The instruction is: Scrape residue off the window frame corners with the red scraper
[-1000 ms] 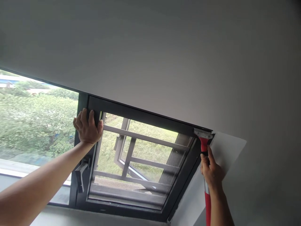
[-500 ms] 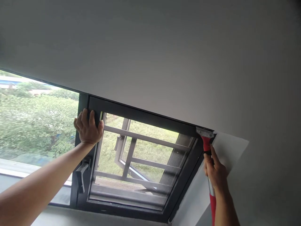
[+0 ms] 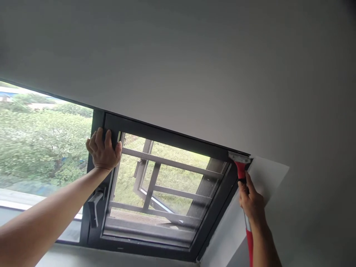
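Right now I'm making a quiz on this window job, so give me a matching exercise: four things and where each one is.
Things:
1. left hand
2. right hand
3. scraper blade
4. window handle

Places:
A. at the frame's upper right corner
B. on the frame below the left hand
C. wrapped around the red scraper handle
D. gripping the sash's upper left edge

Pairs: 1-D, 2-C, 3-A, 4-B
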`<state>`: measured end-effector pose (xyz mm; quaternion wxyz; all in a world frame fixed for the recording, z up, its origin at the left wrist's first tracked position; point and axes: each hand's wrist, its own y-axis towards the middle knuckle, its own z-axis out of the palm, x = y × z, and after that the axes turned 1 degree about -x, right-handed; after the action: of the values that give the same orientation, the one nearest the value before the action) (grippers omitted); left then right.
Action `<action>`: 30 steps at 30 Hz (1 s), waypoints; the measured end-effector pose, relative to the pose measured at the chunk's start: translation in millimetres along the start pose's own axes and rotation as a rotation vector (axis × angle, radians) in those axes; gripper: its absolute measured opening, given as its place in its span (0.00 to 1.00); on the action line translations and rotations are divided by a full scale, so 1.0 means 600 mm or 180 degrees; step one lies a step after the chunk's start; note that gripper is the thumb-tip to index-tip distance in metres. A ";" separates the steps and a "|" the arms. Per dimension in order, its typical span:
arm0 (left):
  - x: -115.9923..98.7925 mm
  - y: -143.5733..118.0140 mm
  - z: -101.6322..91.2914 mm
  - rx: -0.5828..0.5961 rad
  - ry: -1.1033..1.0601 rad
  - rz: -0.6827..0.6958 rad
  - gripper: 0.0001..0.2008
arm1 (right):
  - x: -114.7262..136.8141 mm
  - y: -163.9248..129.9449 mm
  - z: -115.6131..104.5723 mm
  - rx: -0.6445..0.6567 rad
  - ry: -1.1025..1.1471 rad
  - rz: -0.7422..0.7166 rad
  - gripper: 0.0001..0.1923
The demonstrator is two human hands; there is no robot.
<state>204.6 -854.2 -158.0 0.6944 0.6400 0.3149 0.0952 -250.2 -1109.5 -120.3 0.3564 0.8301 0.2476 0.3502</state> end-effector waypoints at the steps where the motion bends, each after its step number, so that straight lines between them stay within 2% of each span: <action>1: 0.000 0.000 0.000 0.0001 -0.0025 -0.0010 0.31 | 0.000 -0.002 0.000 0.0036 0.0016 0.0015 0.34; 6: -0.002 0.000 -0.002 0.0018 -0.0046 -0.0012 0.31 | -0.001 -0.015 -0.005 0.0341 0.0318 0.0086 0.34; 11: 0.001 0.000 0.000 0.0037 -0.0018 0.0005 0.31 | 0.002 -0.007 -0.005 0.0196 0.0298 0.0040 0.35; 18: 0.001 -0.001 0.000 0.0021 -0.0067 -0.0033 0.31 | 0.010 -0.012 -0.002 0.0348 0.0456 0.0306 0.35; 30: 0.001 -0.001 -0.001 0.0038 -0.0130 -0.0018 0.31 | 0.039 -0.017 -0.014 0.0353 0.0776 0.0495 0.35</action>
<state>204.7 -853.8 -158.6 0.6971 0.6451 0.3030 0.0783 -243.2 -1084.3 -114.3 0.2491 0.8165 0.2430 0.4607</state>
